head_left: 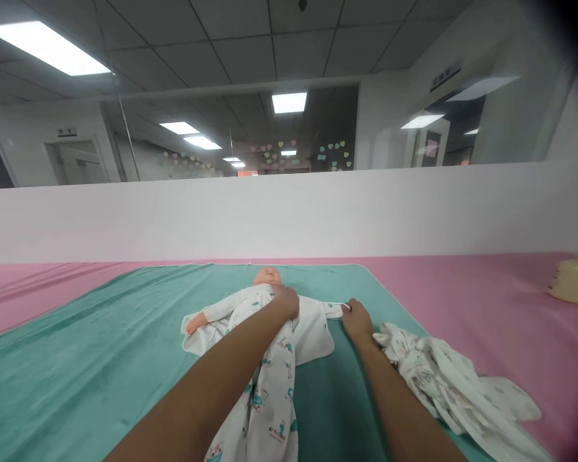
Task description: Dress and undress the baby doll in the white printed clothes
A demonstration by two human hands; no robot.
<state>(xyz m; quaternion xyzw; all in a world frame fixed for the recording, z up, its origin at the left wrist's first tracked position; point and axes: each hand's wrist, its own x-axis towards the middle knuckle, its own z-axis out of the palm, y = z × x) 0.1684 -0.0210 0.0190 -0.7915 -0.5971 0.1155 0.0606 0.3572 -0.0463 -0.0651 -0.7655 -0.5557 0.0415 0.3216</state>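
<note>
Fingers of the right hand [357, 319] are pinched together on the cuff of the outstretched white sleeve [331, 310], with the thumb and fingertips closed over its far end. The left hand [286, 301] lies palm down on the chest of the small baby doll in a white sleepsuit printed with teal figures [270, 359], close under the chin. Its fingers curl over the far side of the body, and whether they grip the fabric or only press on it I cannot tell.

The doll lies on its back in the middle of a smooth teal blanket [101, 359], with its bare head pointing away from the camera and its legs running down toward the bottom edge between the two forearms. Its other arm sticks out to the left, the little hand showing past the cuff.

The blanket is spread over a pink padded surface [486, 308]. A crumpled white printed cloth [443, 378] sits just beside the right wrist, half on the blanket and half on the pink. A pale yellow container [575, 280] stands well apart at the far right edge. Behind everything runs a low white partition wall [289, 212].
</note>
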